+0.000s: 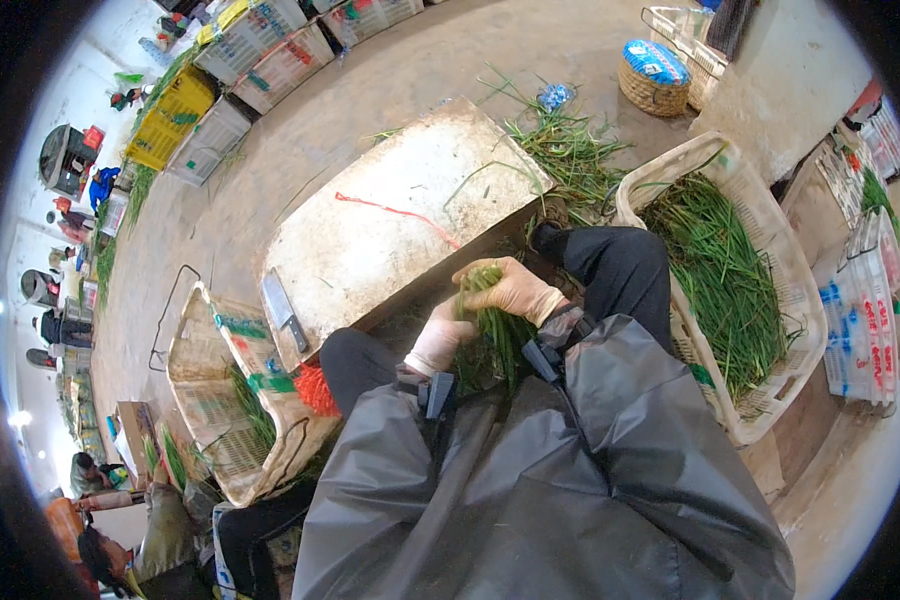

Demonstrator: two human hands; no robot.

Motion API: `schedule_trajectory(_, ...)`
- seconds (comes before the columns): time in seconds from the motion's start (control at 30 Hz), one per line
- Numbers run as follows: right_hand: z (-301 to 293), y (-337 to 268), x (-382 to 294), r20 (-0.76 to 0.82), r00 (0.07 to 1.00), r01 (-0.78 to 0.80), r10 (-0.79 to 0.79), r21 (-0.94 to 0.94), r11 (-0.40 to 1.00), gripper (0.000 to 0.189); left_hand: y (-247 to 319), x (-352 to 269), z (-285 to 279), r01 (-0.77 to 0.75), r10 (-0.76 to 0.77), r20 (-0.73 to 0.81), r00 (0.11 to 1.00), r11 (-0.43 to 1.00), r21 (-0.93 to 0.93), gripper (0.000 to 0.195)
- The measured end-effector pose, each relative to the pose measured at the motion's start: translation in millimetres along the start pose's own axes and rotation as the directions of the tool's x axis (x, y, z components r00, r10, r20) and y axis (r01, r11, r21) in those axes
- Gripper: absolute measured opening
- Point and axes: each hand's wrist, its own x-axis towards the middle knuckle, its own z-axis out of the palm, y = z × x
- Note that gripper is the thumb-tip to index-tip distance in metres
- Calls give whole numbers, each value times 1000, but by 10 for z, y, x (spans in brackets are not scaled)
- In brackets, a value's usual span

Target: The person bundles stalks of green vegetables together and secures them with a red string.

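Over my lap, my right hand (516, 291), in a pale glove, grips a bunch of thin green stalks (501, 334) that look like chives. Pressed to the same bunch from the other side is my left hand (444, 339), also gloved. Cut ends poke up above the fingers, and the leaves hang down between my forearms. In front of my knees a worn white board (397, 202) carries a thin red tie strip (397, 209), loose leaves and a kitchen knife (283, 309), which lies at its left corner with the black handle towards me.
At my right, a plastic crate (802, 352) holds many green stalks. A second crate (195, 360) at my left has fewer, beside red ties (316, 390). Loose stalks (570, 150) litter the floor beyond the board, near a wicker basket (652, 94). Another person (169, 525) sits at lower left.
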Motion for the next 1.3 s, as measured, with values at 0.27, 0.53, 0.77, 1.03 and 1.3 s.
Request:
schedule_trajectory(0.27,-141,-240,-140,-13,992,127,-127,-36,991,14,104,18,60,-86,83,90,992,996,28,56)
schedule_trajectory(0.53,-302,-466,-291,-360,870,277,-336,-207,938,8,42,-234,-336,-331,358,-547,757,931,153,38)
schedule_trajectory(0.77,-143,-482,-338,-381,835,387,-397,-105,916,8,141,-665,11,-191,116,-275,954,946,-263,30)
schedule_trajectory(1.03,603,-923,-581,2,719,354,-695,-862,363,21,222,-793,550,215,-2,381,925,827,-519,74)
schedule_trajectory(1.3,1489,-927,-1164,606,517,701,-604,-705,-107,20,470,-939,517,208,182,373,910,578,-789,78)
